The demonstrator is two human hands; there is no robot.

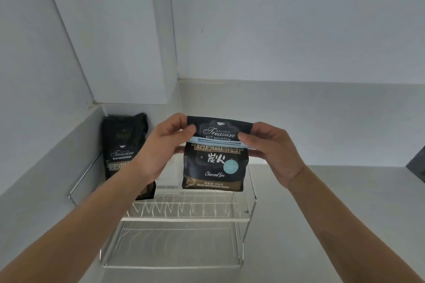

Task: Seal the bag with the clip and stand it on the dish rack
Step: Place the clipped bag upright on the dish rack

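A black coffee bag (215, 163) with gold and white lettering hangs upright in the air above the white wire dish rack (181, 218). A pale blue clip (217, 142) runs straight across the bag below its top edge. My left hand (161, 145) pinches the clip's left end and the bag's top left corner. My right hand (273, 147) pinches the clip's right end, thumb on the front. The bag's bottom is a little above the rack's upper tier.
A second black coffee bag (123, 145) stands on the rack's left side, leaning against the grey wall. The rack sits on a grey counter (333, 202) in a corner. A dark object (417, 164) shows at the right edge.
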